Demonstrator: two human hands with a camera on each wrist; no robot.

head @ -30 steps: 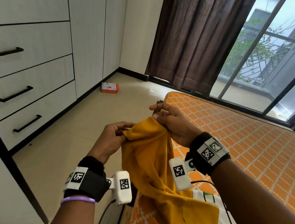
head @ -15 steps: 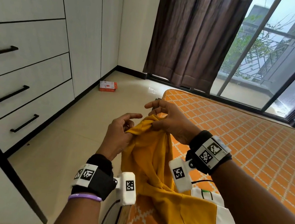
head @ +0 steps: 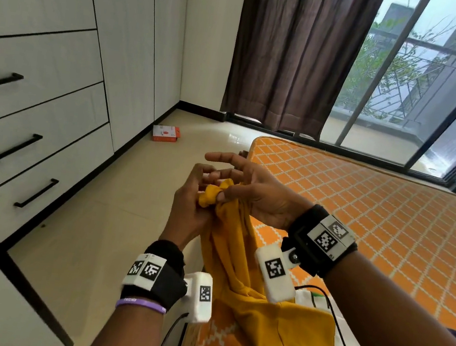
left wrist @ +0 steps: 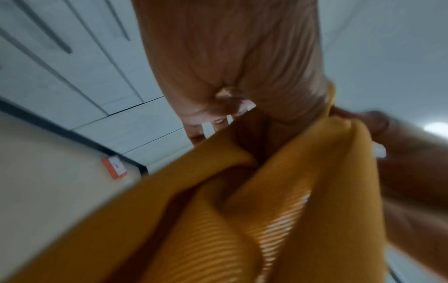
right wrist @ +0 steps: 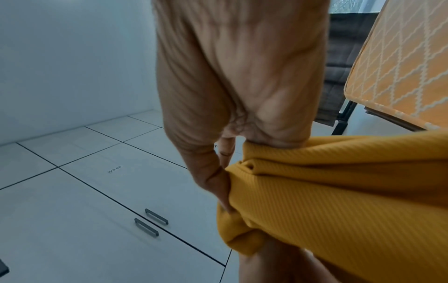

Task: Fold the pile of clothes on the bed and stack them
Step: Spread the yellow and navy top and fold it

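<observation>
- The right hand [head: 250, 193] is raised over the near corner of the bed [head: 389, 225]; its thumb pins a bunched tip of the mustard-yellow garment [head: 237, 262] against the side of the hand, while the index and other fingers stretch out nearly straight toward the left
- The left hand [head: 190, 205] sits just left of the right hand and touches it; its fingers curl around the same bunched tip, with the little knob of cloth poking up between the two hands
- From the hands the garment hangs down in long folds below the right wrist, then spreads out on the orange, diamond-patterned bed beneath the right forearm
- In the right wrist view the ribbed yellow cloth [right wrist: 339, 191] is gathered against the palm, with the thumb pressed into its folded edge
- The left wrist view is blurred; the yellow cloth [left wrist: 242, 210] fills the lower part below the palm, and how the fingers lie there cannot be told
- A white piece of clothing [head: 317, 299] with a green mark lies on the bed just under the right wrist, partly covered by the yellow one
- Left of the left hand stands a white wardrobe [head: 42, 88] with black drawer handles; beyond it a small orange box [head: 166, 133] lies on the floor
- Beyond the right hand hangs a dark brown curtain [head: 290, 52] beside the glass doors
</observation>
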